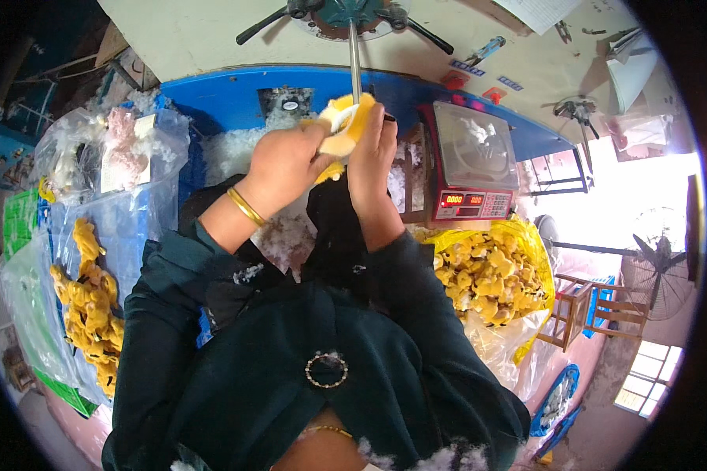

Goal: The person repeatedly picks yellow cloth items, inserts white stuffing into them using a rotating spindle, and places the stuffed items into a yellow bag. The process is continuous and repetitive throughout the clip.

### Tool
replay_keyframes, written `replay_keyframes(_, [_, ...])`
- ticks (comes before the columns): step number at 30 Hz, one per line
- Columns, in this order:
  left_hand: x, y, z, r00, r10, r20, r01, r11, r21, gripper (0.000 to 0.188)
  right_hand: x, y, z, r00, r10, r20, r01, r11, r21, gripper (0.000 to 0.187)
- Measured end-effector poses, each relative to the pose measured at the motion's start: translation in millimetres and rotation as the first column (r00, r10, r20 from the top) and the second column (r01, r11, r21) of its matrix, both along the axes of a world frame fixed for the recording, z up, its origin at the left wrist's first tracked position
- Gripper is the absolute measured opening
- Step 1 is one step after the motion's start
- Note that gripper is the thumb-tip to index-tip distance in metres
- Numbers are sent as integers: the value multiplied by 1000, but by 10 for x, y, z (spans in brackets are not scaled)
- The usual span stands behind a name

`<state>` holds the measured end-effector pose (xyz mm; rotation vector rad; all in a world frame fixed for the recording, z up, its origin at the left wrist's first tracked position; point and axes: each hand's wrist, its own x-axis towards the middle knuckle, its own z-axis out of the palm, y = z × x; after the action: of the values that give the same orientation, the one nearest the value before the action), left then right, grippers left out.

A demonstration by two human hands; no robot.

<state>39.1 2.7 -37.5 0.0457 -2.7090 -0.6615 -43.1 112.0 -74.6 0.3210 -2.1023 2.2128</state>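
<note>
A yellow plush toy skin with a white inner edge sits at the end of a slim metal tube. My left hand pinches its left side, fingers closed on the fabric. My right hand presses against its right side with the fingers held together and pointing up toward the tube. The tube comes out of a machine hub with black handles at the top. Whether the tube reaches inside the skin is hidden by the fabric and my hands.
A red digital scale stands to the right. Below it, a yellow bag holds many plush skins. At left, more yellow skins lie in a plastic-lined crate. White stuffing is scattered under my hands. A fan stands far right.
</note>
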Motion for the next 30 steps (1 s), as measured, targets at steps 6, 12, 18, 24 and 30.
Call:
replay_keyframes(6, [193,175,95,969,92,-228,-39,973,226,45,93,233,223,915,341,215,-269,913,-306,30])
replay_keyframes(12, [-217,32,132,909,-194,368,-298,313,902,49,-732,-61,340,693,539,480,-433,842,-320,30])
replay_keyframes(18, [-325,118,99,895,-239,376,-266,389,882,43,-722,29,244,746,547,380,-486,837,-251,28])
replay_keyframes(24, [-434,264,-210,985,132,114,-149,976,158,26,-946,-64,17,745,649,157,-632,761,-146,23])
replay_keyframes(30, [-805,105,-462,981,130,-145,-159,964,-211,12,-1401,-372,-74,759,651,14,-650,758,49,15])
